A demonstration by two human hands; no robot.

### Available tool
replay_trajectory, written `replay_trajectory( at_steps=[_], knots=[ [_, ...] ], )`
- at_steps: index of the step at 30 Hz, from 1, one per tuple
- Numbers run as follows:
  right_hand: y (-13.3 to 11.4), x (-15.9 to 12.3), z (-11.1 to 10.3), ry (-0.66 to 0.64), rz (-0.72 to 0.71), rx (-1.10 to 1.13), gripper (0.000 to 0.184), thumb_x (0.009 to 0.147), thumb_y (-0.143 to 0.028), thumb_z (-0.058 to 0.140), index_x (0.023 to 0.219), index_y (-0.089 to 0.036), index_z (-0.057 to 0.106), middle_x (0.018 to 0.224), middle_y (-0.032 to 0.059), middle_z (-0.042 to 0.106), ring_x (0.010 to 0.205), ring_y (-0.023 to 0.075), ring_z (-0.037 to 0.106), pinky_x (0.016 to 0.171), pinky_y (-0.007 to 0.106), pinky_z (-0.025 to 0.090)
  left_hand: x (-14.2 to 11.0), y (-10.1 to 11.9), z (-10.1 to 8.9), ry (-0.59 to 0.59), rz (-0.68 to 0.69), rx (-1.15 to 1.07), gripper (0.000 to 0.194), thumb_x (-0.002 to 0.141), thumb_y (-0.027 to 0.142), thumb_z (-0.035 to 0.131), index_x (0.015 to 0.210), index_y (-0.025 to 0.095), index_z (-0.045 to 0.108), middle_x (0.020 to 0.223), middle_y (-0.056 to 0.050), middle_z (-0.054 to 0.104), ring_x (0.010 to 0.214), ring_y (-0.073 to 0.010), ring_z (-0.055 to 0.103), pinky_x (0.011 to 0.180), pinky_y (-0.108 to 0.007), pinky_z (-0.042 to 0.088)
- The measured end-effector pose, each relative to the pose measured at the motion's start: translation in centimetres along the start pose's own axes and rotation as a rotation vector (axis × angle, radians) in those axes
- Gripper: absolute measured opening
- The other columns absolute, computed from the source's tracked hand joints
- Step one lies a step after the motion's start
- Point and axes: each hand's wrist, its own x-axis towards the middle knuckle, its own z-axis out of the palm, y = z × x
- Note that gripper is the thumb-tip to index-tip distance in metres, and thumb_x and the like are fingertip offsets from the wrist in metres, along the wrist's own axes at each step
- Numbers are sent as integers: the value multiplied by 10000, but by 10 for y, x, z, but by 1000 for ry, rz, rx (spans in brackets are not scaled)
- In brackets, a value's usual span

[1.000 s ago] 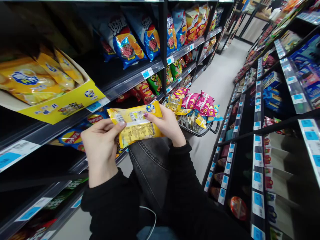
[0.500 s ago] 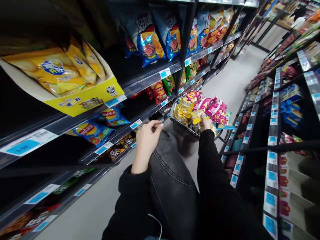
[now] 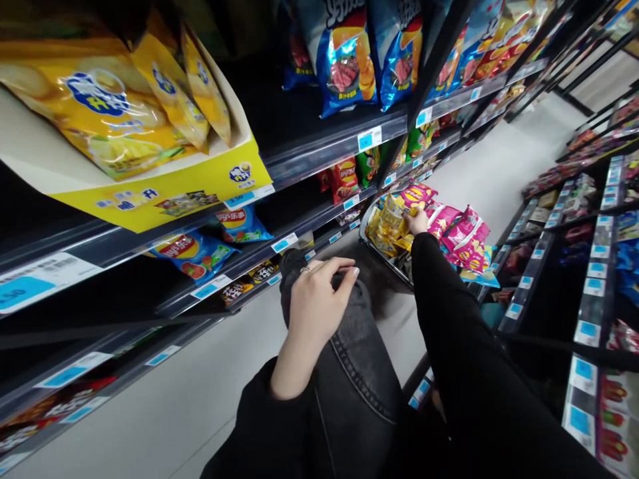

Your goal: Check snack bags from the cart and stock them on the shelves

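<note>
My right hand (image 3: pixel 418 221) reaches forward into a wire basket (image 3: pixel 383 255) on the floor. Its fingers are closed on a yellow snack packet (image 3: pixel 394 223) among several yellow ones at the basket's left side. Pink packets (image 3: pixel 464 233) lie in the basket's right half. My left hand (image 3: pixel 319 296) rests on my raised knee in dark jeans (image 3: pixel 359 372), fingers curled together and holding nothing. Both arms wear black sleeves.
Shelves run along my left: a yellow display carton (image 3: pixel 164 193) of yellow bags up close, blue crisp bags (image 3: pixel 344 60) above, and blue bags (image 3: pixel 192 251) lower down. Another rack with blue price tags (image 3: pixel 589 329) stands on my right. Pale aisle floor (image 3: pixel 499 173) stretches ahead.
A second ago both hands held a yellow packet in front of me. My right hand carried it to the basket and now sits among the yellow packets; my left hand dropped to my knee.
</note>
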Motion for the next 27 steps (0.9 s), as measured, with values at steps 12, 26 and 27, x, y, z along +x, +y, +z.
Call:
replay_trajectory(
  at_steps=[12,26,27],
  knots=[
    [10,-6,-4,94,105,-170,380,782,-246,585,1126,-91,542,1073,166,612,985,241,566,904,360,434,-1,-3,-1,-2,5,-31,113,842,258,580,884,245,684,815,-5,722,820,-200,649,723,-335,490],
    [-36,-27,-14,-27,-32,-436,477,776,-242,594,1202,-77,455,1205,234,510,1185,328,424,942,446,381,-3,-2,-1,-1,14,-49,113,842,245,586,889,222,685,834,-26,729,837,-211,652,738,-351,504],
    [-37,-29,-13,-33,-25,-479,501,781,-271,606,1212,-67,450,1210,247,507,1182,339,429,933,458,386,-3,-3,-1,-1,16,-47,113,842,248,587,890,222,686,835,-27,729,840,-213,652,740,-353,504]
  ],
)
